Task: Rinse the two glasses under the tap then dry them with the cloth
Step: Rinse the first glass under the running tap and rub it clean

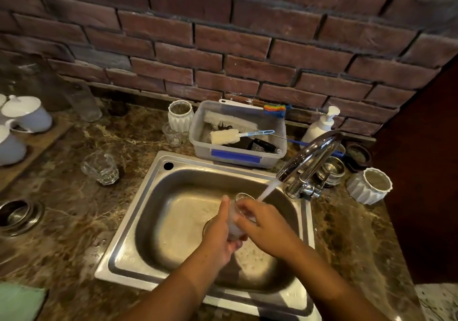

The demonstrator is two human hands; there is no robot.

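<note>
The sink [138,246] is brushed stainless steel, dull-shining and wet. The tap [309,157] is chromed metal, mirror-bright. The tabletop [74,221] is polished brown marble-like stone with pale veins. The wall [223,35] behind is rough, matt red brick. The glass [100,168] on the stone is clear, with a faceted surface. The bin [238,154] of brushes is cloudy translucent plastic. The ribbed pot [369,185] looks like white glazed ceramic.
</note>
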